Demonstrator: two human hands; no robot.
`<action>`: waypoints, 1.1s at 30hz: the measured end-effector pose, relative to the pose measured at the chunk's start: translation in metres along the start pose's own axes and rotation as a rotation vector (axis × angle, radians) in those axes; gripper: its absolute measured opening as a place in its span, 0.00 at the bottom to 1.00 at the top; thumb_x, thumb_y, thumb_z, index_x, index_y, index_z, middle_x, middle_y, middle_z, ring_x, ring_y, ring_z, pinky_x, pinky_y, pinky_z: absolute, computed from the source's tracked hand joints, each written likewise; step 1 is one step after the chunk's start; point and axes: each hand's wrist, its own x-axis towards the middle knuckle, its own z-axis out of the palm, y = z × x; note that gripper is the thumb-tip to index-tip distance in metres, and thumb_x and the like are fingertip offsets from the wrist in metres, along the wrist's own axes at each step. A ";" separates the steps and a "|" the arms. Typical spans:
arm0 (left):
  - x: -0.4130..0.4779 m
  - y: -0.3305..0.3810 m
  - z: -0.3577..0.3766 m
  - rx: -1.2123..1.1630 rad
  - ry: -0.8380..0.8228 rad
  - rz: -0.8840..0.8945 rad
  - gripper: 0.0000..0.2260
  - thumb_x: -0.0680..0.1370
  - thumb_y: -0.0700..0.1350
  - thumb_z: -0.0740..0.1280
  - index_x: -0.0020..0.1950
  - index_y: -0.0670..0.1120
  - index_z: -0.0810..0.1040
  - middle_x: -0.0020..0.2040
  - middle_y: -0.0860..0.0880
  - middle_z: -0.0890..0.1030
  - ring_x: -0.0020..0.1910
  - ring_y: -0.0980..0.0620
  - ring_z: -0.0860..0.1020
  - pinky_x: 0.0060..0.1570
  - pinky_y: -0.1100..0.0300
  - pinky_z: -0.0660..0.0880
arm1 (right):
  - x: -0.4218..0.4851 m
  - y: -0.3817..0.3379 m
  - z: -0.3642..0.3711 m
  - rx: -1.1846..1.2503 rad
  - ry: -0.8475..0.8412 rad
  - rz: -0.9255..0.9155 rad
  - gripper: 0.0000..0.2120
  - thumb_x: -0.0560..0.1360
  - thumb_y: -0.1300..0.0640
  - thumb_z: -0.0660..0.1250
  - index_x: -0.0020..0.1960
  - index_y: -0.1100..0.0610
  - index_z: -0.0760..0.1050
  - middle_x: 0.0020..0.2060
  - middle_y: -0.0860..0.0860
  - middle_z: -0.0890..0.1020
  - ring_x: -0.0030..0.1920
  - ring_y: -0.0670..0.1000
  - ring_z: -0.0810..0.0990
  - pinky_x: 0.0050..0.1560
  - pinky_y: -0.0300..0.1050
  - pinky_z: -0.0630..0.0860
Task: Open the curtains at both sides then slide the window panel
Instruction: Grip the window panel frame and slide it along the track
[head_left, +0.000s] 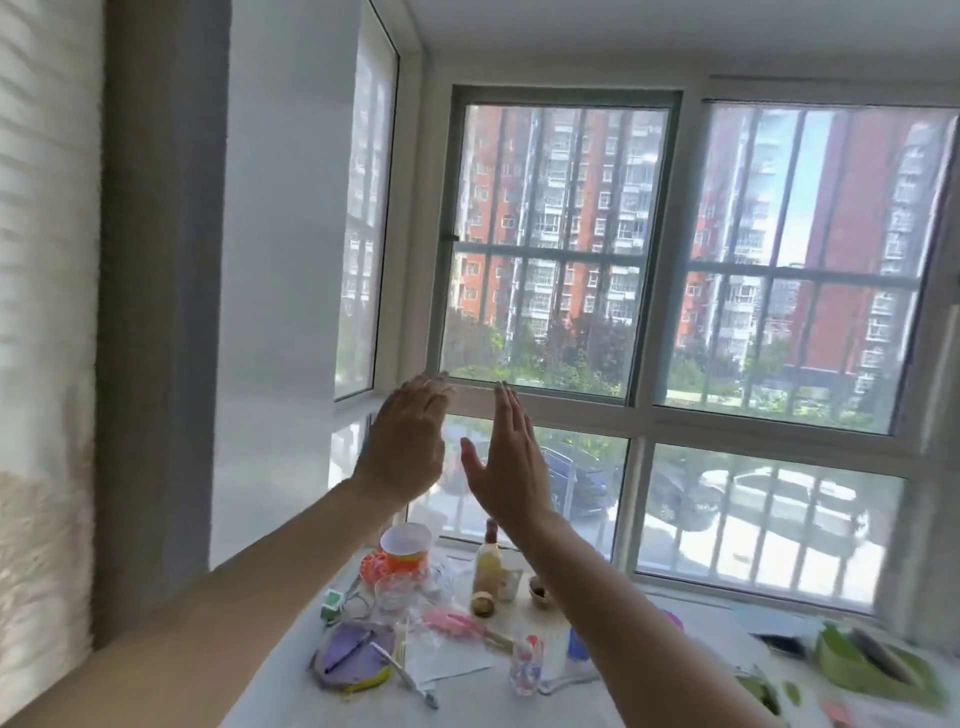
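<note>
We've got both arms stretched out over the cluttered worktop (270, 670), left hand (402, 441) and right hand (506, 467) raised side by side, fingers (506, 405) straight and held together, palms flat, gripping nothing. Right ahead sits the window panel (556, 244), glass in a grey-green frame, its bottom rail just beyond our fingertips. The curtain (41, 312) hangs bunched at far left, pale, nubbly and soft; on the right side we can't make one out. We reckon the sash is rigid and fairly heavy, running in a track, and the glass slick, so the vertical stile (444, 234) with its little dark catch looks the sensible place to push, not the pane.
</note>
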 end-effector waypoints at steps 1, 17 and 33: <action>0.004 0.015 0.006 -0.015 0.002 0.007 0.25 0.75 0.35 0.62 0.73 0.41 0.68 0.74 0.45 0.69 0.76 0.47 0.62 0.76 0.51 0.58 | -0.005 0.013 -0.011 0.000 0.008 0.017 0.37 0.78 0.51 0.66 0.79 0.61 0.52 0.78 0.56 0.61 0.78 0.55 0.58 0.76 0.46 0.58; 0.061 0.341 0.099 -0.264 -0.006 0.154 0.28 0.74 0.36 0.65 0.74 0.38 0.65 0.74 0.42 0.68 0.75 0.45 0.62 0.75 0.54 0.56 | -0.090 0.248 -0.261 -0.138 0.150 0.323 0.33 0.78 0.51 0.65 0.77 0.61 0.57 0.76 0.57 0.65 0.77 0.55 0.62 0.75 0.46 0.59; 0.138 0.469 0.193 -0.428 -0.005 0.286 0.27 0.77 0.37 0.62 0.76 0.42 0.63 0.76 0.44 0.65 0.76 0.47 0.60 0.76 0.52 0.56 | -0.081 0.387 -0.348 -0.256 0.167 0.382 0.30 0.79 0.51 0.65 0.77 0.60 0.61 0.74 0.56 0.69 0.74 0.55 0.67 0.72 0.49 0.66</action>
